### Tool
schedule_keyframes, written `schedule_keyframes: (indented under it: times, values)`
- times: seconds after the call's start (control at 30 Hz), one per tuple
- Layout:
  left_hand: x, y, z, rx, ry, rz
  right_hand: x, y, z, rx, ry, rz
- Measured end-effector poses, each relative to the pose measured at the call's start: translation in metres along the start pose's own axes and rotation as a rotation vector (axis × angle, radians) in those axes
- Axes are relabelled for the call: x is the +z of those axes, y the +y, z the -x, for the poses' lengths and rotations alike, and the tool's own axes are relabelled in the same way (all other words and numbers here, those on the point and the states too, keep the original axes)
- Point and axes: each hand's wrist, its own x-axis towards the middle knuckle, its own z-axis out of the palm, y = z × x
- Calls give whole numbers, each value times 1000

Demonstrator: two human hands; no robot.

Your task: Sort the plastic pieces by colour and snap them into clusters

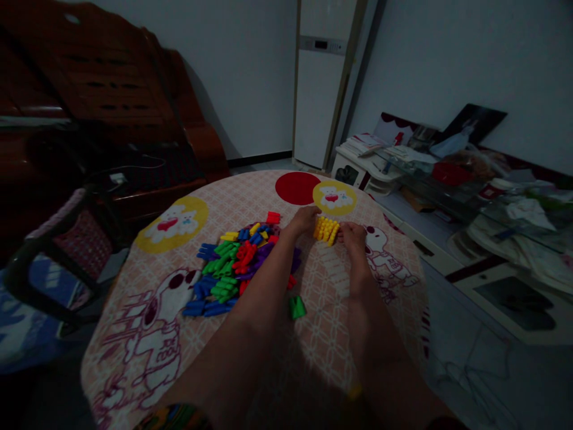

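Observation:
Both my arms reach across a round table (147, 358) covered with a pink cartoon cloth. My left hand (303, 218) and my right hand (353, 234) flank a cluster of yellow plastic pegs (326, 230), fingers curled against its two sides. To the left of my left forearm lies a pile of blue, green, red, purple and yellow pegs (233, 266). A single red piece (273, 217) sits beyond the pile, and a lone green piece (296, 307) lies between my forearms.
A dark chair with a pink cushion (67, 245) stands at the table's left. A wooden sofa (102, 95) is behind it. A low white table with cluttered papers (380, 158) stands at the right, and a tall white appliance (320, 83) stands against the back wall.

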Motion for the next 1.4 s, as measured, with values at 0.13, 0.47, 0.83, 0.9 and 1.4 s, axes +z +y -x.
schedule_keyframes:
  times: [0.13,0.47,0.83,0.9,1.4]
  values:
    - [-17,-4,25,-81,76,-36,0,-3,0,26,5,-6]
    - [-61,-77,88,-579,115,-162,2,-4,1,34,19,-9]
    - [-74,-54,105,-376,317,31,2,4,-3,1,21,-1]
    - [-70,-37,98,-271,318,91,3,3,-2,5,27,-7]
    - [39,29,78,-156,233,234,1,7,-6,-19,13,14]
